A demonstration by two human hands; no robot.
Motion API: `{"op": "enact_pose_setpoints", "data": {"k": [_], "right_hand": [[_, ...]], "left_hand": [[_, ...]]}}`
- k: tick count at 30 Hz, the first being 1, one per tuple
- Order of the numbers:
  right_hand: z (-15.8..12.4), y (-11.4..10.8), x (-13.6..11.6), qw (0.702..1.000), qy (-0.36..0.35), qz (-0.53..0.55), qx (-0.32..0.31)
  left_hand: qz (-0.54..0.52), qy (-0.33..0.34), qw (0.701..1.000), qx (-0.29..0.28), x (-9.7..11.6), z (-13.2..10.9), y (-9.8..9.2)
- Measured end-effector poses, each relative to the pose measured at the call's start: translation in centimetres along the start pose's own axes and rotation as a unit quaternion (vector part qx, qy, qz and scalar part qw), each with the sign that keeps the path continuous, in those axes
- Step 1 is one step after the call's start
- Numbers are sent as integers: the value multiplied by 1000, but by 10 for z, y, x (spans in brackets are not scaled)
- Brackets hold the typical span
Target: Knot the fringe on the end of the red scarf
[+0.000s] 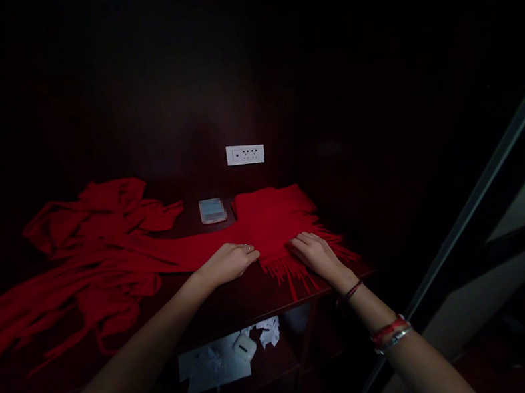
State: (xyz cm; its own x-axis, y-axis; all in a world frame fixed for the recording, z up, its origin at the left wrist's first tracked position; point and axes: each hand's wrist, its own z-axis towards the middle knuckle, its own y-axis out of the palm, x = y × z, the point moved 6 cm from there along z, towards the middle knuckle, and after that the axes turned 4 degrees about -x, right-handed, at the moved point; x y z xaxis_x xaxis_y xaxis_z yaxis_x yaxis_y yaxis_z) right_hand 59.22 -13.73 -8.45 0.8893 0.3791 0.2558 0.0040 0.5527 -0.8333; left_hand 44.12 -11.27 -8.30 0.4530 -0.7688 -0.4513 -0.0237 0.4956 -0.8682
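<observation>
A red fringed scarf point(271, 218) lies folded on a dark red table point(242, 308), its tassels hanging toward the front edge. My left hand point(230, 261) rests on the scarf's near edge with fingers curled and a ring on one finger. My right hand point(314, 254) lies on the fringe with fingers bent down onto the tassels. Whether either hand pinches the cloth is unclear. Bracelets sit on my right wrist.
A heap of more red scarves point(94, 253) sprawls over the table's left half. A small pale box point(213, 210) stands behind the scarf. A white wall socket plate point(245, 154) is on the dark back panel. White papers point(220, 360) lie below the table. A dark slanted rail point(484, 184) runs at right.
</observation>
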Motion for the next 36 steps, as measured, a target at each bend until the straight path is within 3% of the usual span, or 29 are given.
{"op": "enact_pose_setpoints", "data": {"k": [9,19,30,36], "right_hand": [[0,3,-2,999,-25,3,-24],[-3,2,0,999,-25,26,-19],[-5,-1,2,998,-20,60,-13],[-8,-25,1,993,8,115,42]], "left_hand": [[-25,20,999,-20,3,-2,-3],[-72,-3,997,-33,-1,-3,1],[-107,-39,993,10,-3,1,-2],[-143,-134,980,36,-13,4,4]]}}
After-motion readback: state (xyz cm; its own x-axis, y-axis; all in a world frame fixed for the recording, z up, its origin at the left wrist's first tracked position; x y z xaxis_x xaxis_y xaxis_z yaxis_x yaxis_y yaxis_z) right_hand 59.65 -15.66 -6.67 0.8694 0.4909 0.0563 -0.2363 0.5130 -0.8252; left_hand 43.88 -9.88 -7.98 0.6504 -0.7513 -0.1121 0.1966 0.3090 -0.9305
